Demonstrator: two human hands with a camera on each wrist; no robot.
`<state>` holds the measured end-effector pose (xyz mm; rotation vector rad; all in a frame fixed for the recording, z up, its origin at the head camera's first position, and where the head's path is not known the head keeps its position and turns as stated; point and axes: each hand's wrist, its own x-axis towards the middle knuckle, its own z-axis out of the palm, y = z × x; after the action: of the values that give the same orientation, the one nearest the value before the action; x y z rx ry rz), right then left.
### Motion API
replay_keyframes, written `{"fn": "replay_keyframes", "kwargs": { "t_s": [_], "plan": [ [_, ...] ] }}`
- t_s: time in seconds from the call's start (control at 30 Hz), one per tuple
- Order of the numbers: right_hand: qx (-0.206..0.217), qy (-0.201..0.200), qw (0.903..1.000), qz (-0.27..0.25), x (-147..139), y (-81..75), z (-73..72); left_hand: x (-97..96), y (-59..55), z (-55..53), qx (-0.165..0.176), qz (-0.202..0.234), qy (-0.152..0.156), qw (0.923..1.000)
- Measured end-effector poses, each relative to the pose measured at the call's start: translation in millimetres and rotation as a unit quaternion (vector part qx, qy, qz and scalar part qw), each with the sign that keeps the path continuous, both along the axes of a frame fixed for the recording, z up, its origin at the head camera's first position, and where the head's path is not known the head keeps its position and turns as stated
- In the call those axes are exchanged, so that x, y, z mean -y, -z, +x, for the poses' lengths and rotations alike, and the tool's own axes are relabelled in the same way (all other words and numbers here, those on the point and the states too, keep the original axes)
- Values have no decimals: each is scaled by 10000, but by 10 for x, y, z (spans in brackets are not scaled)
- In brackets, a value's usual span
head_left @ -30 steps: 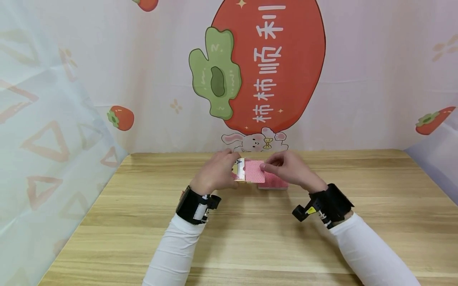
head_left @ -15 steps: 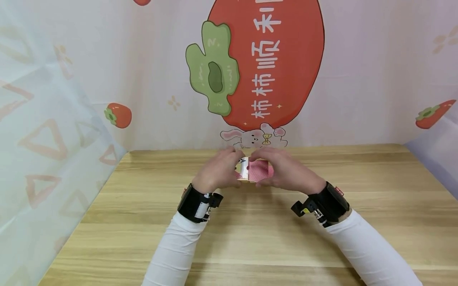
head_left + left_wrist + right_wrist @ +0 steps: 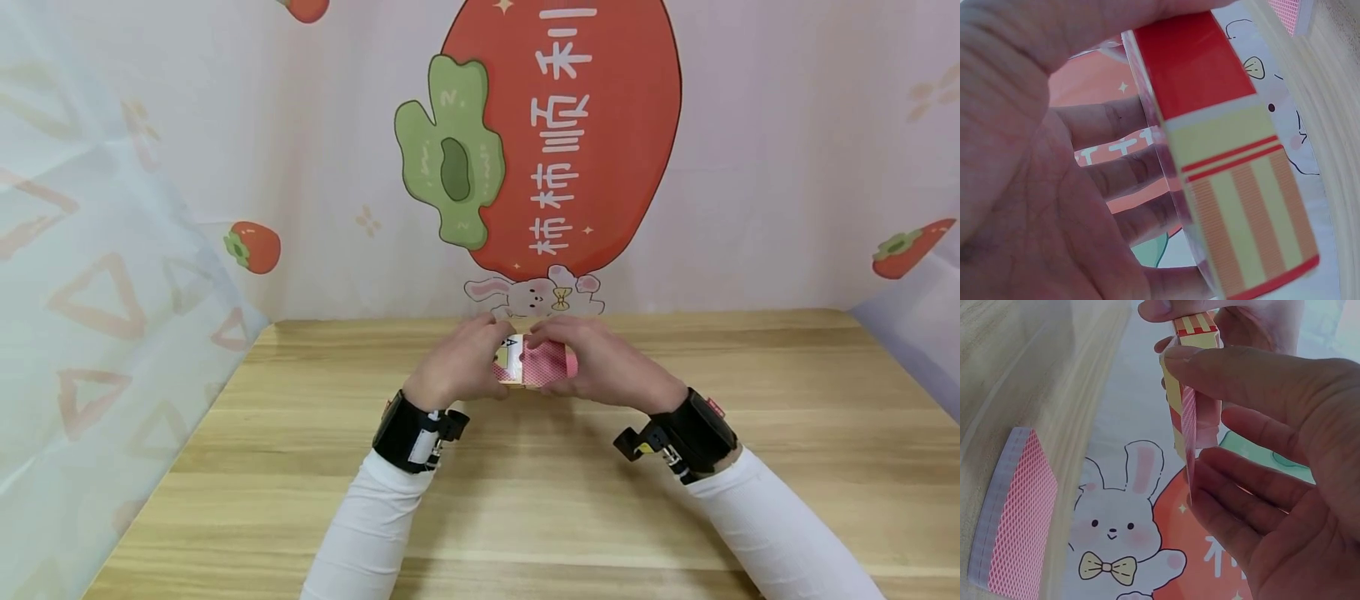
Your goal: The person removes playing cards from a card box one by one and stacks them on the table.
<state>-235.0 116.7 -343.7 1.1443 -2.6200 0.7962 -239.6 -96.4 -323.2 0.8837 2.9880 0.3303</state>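
My left hand (image 3: 457,358) grips a playing-card box (image 3: 512,358) between thumb and fingers; its front bears an "A". Red, yellow and orange stripes mark the side of the box (image 3: 1229,156) in the left wrist view. From the other side, my right hand (image 3: 603,362) holds a pink patterned playing card (image 3: 543,362) by its edges, against the open end of the box. The right wrist view shows this card (image 3: 1189,440) edge-on between thumb and fingers. How far the card sits inside the box I cannot tell.
A stack of pink-backed cards (image 3: 1022,512) lies on the wooden table (image 3: 525,517), under the hands; the right hand hides it in the head view. Behind the table hangs a printed cloth (image 3: 337,150) with a rabbit and large persimmon.
My right hand has gone from pinching the card's right corner to spanning both its edges, and has moved closer to the left hand. The left hand keeps holding the box almost in place.
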Motion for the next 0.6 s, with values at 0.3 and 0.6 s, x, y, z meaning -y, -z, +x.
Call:
{"fn": "replay_keyframes", "kwargs": {
  "t_s": [0.3,0.6],
  "plan": [
    [24,159,9993,349,-15,-5,21,19,-5,11,40,31,-91,9999],
    [-66,118,9986,510,14,3,42,22,-7,17,66,23,-95,9999]
  ]
}}
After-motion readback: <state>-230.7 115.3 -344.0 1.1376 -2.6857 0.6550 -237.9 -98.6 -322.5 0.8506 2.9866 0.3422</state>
